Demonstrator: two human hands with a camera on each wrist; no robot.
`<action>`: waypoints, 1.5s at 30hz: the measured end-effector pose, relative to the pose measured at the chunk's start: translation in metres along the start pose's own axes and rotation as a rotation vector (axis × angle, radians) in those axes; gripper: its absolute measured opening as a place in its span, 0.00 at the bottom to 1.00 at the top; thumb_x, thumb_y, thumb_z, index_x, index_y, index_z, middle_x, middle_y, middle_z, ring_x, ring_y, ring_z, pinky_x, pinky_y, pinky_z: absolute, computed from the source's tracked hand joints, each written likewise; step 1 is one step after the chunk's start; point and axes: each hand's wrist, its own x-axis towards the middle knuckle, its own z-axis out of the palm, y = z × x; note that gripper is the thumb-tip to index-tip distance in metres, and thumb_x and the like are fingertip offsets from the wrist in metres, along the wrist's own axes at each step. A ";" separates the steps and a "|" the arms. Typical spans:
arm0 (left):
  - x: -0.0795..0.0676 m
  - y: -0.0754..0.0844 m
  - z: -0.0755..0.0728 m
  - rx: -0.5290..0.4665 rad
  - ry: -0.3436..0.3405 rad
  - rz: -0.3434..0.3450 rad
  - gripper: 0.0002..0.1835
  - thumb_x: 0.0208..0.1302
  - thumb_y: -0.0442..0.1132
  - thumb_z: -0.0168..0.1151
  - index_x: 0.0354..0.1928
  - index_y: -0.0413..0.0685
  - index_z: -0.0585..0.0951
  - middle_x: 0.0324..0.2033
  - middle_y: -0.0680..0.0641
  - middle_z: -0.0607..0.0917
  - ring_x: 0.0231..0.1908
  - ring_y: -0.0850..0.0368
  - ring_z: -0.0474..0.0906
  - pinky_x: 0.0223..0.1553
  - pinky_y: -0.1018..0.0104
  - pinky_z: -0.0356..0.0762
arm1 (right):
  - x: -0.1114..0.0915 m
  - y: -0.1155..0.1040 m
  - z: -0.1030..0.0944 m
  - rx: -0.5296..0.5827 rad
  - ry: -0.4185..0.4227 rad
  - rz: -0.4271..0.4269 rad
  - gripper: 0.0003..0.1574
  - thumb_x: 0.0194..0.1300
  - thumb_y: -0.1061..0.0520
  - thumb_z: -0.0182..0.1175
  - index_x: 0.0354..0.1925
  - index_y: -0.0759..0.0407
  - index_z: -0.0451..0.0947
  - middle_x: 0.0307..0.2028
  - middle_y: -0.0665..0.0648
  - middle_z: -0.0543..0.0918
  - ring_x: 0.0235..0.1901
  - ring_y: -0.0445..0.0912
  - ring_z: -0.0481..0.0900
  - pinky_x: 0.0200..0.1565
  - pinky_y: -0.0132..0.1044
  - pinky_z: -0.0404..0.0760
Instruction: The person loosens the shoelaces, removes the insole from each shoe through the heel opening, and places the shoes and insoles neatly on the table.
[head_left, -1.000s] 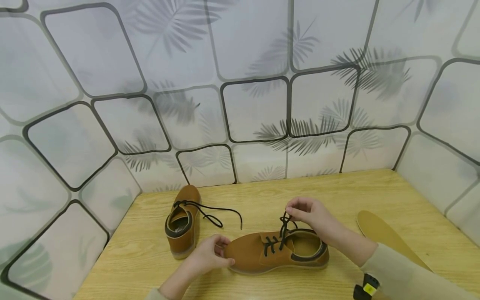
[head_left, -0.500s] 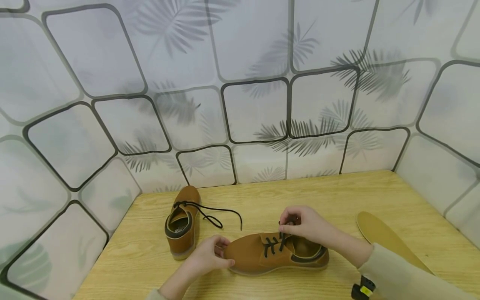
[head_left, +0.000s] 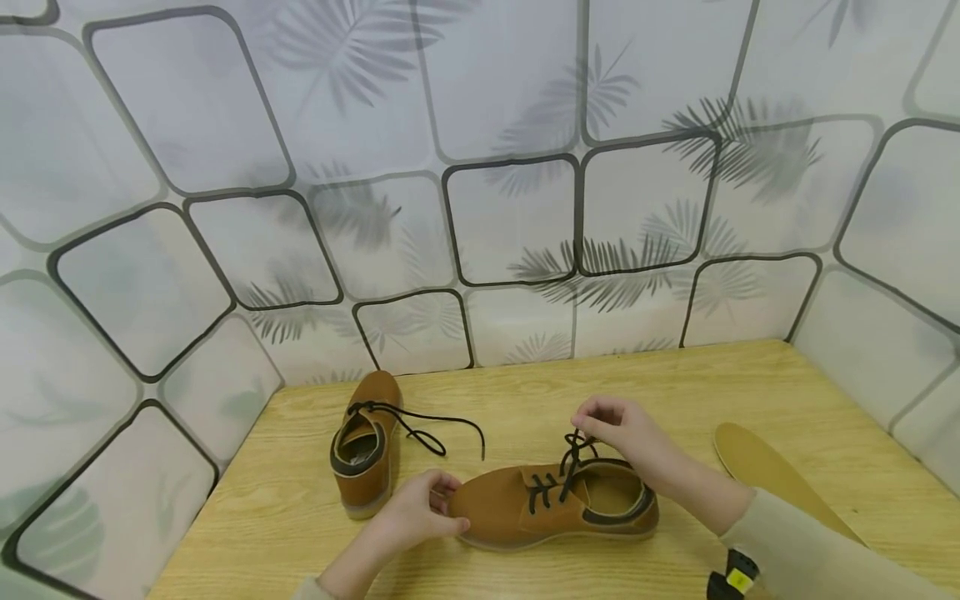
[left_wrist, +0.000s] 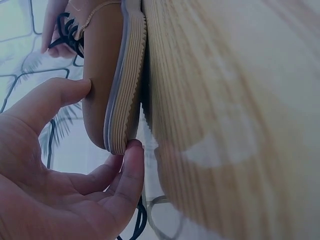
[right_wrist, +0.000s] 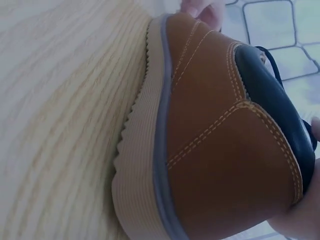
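A brown lace-up shoe (head_left: pixel 491 510) lies sole down on the table, its toe to the left and its heel to the right. My left hand (head_left: pixel 416 510) holds the toe. In the left wrist view the thumb (left_wrist: pixel 75 91) presses the brown upper and fingertips touch the ribbed sole (left_wrist: pixel 131 75). Above the shoe's opening, my right hand (head_left: pixel 626 437) pinches the black shoelace (head_left: pixel 574 446) between thumb and fingertips, and looped lace hangs below them. The right wrist view shows mainly the shoe's stitched heel (right_wrist: pixel 220 165) and dark collar; little of the right hand appears there.
A second brown shoe (head_left: pixel 366 487) stands at the left, toe toward the wall, its black lace (head_left: pixel 442 417) trailing right over the table. On the right lies a tan insole (head_left: pixel 761 463), partly behind the right sleeve (head_left: pixel 810 529). A patterned curtain-like wall (head_left: pixel 510 325) borders the wooden table (head_left: pixel 465 379).
My right hand went down toward the shoe's opening half a second ago and is now raised again, with the lace pulled up. The left hand and both shoes have stayed in place.
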 end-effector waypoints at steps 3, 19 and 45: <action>0.000 0.000 0.000 0.001 0.002 0.004 0.24 0.58 0.29 0.77 0.55 0.32 0.80 0.47 0.42 0.84 0.41 0.56 0.80 0.40 0.64 0.81 | 0.000 0.000 -0.002 0.103 0.048 0.036 0.09 0.81 0.53 0.60 0.44 0.58 0.80 0.36 0.47 0.80 0.40 0.42 0.79 0.53 0.35 0.82; 0.001 0.000 -0.002 0.013 -0.006 0.004 0.24 0.58 0.30 0.77 0.56 0.32 0.80 0.47 0.42 0.84 0.40 0.56 0.80 0.40 0.64 0.81 | -0.001 -0.001 0.003 -0.076 -0.063 -0.070 0.13 0.73 0.59 0.68 0.46 0.69 0.79 0.38 0.51 0.82 0.37 0.41 0.80 0.42 0.36 0.83; 0.000 -0.001 -0.001 0.010 -0.004 0.009 0.24 0.58 0.30 0.77 0.55 0.32 0.80 0.47 0.42 0.85 0.41 0.56 0.81 0.41 0.64 0.82 | -0.001 0.000 0.010 -0.237 -0.067 -0.124 0.07 0.71 0.61 0.69 0.40 0.65 0.81 0.34 0.52 0.84 0.34 0.38 0.80 0.39 0.32 0.83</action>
